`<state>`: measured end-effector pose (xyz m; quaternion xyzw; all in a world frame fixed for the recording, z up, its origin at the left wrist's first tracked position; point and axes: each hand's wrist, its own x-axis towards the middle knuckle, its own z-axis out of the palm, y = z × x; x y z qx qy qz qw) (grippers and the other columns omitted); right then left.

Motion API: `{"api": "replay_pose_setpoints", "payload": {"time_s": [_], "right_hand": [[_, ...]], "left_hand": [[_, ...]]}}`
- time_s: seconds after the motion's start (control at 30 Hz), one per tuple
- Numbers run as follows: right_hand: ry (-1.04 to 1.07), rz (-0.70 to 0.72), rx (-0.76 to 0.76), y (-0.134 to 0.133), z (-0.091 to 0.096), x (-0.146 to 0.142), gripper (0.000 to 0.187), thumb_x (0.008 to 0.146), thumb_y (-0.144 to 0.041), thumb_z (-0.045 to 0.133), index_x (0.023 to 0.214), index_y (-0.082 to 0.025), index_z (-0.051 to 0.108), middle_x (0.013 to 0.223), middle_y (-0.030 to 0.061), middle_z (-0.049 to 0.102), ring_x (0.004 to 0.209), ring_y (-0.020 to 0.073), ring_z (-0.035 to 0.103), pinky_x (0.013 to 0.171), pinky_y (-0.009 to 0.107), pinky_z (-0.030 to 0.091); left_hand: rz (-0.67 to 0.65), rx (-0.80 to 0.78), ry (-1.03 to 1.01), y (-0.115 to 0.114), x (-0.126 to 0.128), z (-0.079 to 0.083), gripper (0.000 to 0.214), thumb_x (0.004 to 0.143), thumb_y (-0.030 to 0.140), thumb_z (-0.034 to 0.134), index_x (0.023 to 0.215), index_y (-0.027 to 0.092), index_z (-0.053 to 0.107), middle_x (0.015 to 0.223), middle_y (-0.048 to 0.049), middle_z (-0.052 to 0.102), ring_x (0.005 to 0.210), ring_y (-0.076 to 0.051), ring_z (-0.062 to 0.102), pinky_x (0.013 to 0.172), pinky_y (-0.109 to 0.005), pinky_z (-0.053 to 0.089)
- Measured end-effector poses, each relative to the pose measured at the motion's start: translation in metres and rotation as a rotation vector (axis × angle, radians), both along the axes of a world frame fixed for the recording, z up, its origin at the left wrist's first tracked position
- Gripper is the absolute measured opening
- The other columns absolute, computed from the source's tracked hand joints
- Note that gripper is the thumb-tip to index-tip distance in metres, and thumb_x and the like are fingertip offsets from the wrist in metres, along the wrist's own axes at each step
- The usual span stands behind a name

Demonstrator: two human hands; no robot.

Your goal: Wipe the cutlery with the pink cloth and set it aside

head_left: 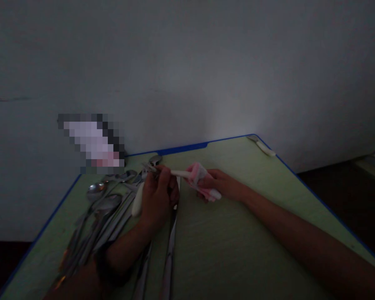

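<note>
My left hand (pixel 158 196) is closed around the metal end of a fork (pixel 180 173), whose tines seem to poke out past the fingers. The fork's white handle points right, into a pink and white cloth (pixel 200 173). My right hand (pixel 220 183) grips that cloth, wrapped about the handle. Below and beside my left hand lies a pile of cutlery, with a spoon (pixel 108 203) and a ladle-like round bowl (pixel 96 190) showing. Another white handle (pixel 138 202) sticks out by the left wrist. My left forearm hides part of the pile.
A fork with a white handle (pixel 265 148) lies at the table's far right corner. The pale green table (pixel 237 250) has a blue edge and stands against a wall (pixel 187 75). A blurred-out device (pixel 92 139) leans at the far left. Long metal utensils (pixel 168 258) lie near the front.
</note>
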<state>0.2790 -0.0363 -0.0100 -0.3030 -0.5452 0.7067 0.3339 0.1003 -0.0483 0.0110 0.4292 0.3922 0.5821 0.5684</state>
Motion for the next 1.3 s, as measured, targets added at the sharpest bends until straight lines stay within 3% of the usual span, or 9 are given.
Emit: {"api": "replay_pose_setpoints", "payload": {"time_s": [0.2, 0.47, 0.73, 1.0, 1.13, 1.3], "right_hand": [[0.000, -0.010, 0.013, 0.000, 0.000, -0.001, 0.029, 0.076, -0.041, 0.060, 0.079, -0.012, 0.058, 0.065, 0.0014, 0.061, 0.050, 0.0087, 0.056, 0.047, 0.020, 0.045], [-0.046, -0.004, 0.068, -0.002, 0.002, 0.000, 0.030, 0.078, -0.043, 0.059, 0.078, -0.013, 0.057, 0.064, 0.0006, 0.059, 0.051, 0.0083, 0.053, 0.047, 0.020, 0.041], [-0.036, -0.056, 0.042, -0.003, 0.005, -0.003, 0.034, 0.079, -0.046, 0.058, 0.079, -0.012, 0.058, 0.066, 0.0011, 0.061, 0.051, 0.0077, 0.055, 0.049, 0.019, 0.042], [-0.031, -0.090, 0.028, -0.001, 0.002, -0.003, 0.035, 0.077, -0.048, 0.060, 0.078, -0.013, 0.058, 0.067, 0.0010, 0.062, 0.054, 0.0087, 0.056, 0.053, 0.021, 0.044], [0.058, -0.100, 0.018, 0.001, -0.003, -0.006, 0.045, 0.080, -0.058, 0.050, 0.074, -0.014, 0.058, 0.063, 0.0012, 0.060, 0.055, 0.0101, 0.056, 0.058, 0.024, 0.046], [0.312, -0.310, -0.194, 0.007, -0.003, -0.009, 0.044, 0.081, -0.060, 0.048, 0.081, -0.017, 0.058, 0.063, -0.0004, 0.060, 0.058, 0.0113, 0.056, 0.061, 0.026, 0.047]], "left_hand": [[-0.050, 0.066, 0.211, 0.000, -0.003, -0.006, 0.020, 0.084, 0.039, 0.056, 0.082, 0.020, 0.049, 0.049, 0.0088, 0.041, 0.033, -0.005, 0.036, 0.031, -0.016, 0.027], [-0.133, 0.048, 0.358, -0.004, 0.001, 0.005, 0.021, 0.078, 0.034, 0.062, 0.089, 0.019, 0.054, 0.043, 0.0076, 0.044, 0.033, -0.008, 0.035, 0.032, -0.018, 0.024], [-0.034, 0.132, 0.218, 0.000, -0.001, -0.002, 0.023, 0.087, 0.043, 0.050, 0.083, 0.021, 0.048, 0.051, 0.0073, 0.042, 0.033, -0.006, 0.035, 0.031, -0.017, 0.026], [-0.173, 0.097, 0.369, -0.002, -0.003, -0.005, 0.023, 0.083, 0.038, 0.057, 0.096, 0.019, 0.052, 0.047, 0.0077, 0.041, 0.036, -0.008, 0.036, 0.033, -0.016, 0.024], [-0.139, 0.103, 0.298, -0.004, 0.000, -0.006, 0.025, 0.083, 0.040, 0.057, 0.097, 0.020, 0.052, 0.049, 0.0083, 0.042, 0.036, -0.007, 0.036, 0.034, -0.016, 0.026], [-0.147, 0.125, 0.251, -0.009, 0.001, -0.003, 0.025, 0.083, 0.040, 0.056, 0.096, 0.019, 0.054, 0.057, 0.0051, 0.051, 0.041, -0.006, 0.042, 0.036, -0.015, 0.033]]}}
